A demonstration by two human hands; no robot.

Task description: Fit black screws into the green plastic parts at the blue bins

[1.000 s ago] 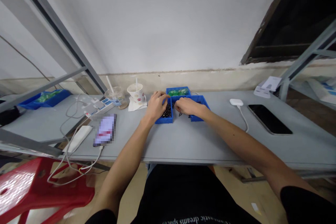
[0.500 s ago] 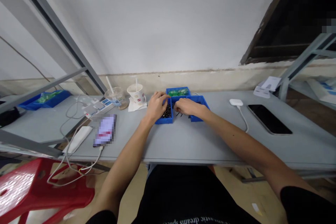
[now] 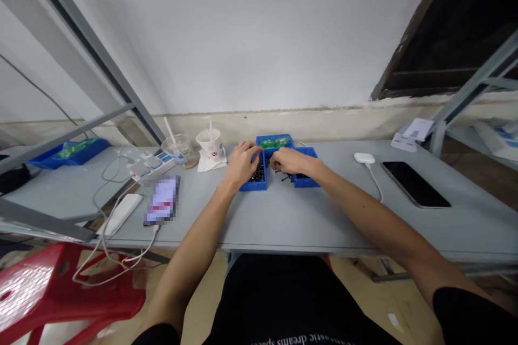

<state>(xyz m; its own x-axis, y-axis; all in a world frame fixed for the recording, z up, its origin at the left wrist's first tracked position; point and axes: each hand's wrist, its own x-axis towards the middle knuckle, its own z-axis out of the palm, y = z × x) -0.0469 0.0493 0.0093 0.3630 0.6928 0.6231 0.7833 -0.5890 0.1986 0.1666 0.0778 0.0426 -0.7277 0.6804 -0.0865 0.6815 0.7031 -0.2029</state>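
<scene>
My left hand (image 3: 243, 163) rests over the left blue bin (image 3: 254, 186), its fingers bent above small dark parts (image 3: 258, 172); whether they grip anything is hidden. My right hand (image 3: 289, 161) is closed, fingertips pointing down between the left bin and the right blue bin (image 3: 307, 183), on something I cannot make out. Several dark screw-like pieces (image 3: 285, 176) lie on the table just below it. Behind both hands stands a blue bin (image 3: 274, 136) with green plastic bags (image 3: 275, 143) in it.
Two drink cups (image 3: 211, 146) with straws stand left of the bins. Further left are a power strip (image 3: 162, 161) and a phone (image 3: 162, 199) with cables. On the right lie a white charging case (image 3: 364, 158) and a dark phone (image 3: 415, 184). A red stool (image 3: 60, 291) is below left.
My right hand has shifted slightly right, and more dark pieces show on the table beneath it. My left hand has hardly moved.
</scene>
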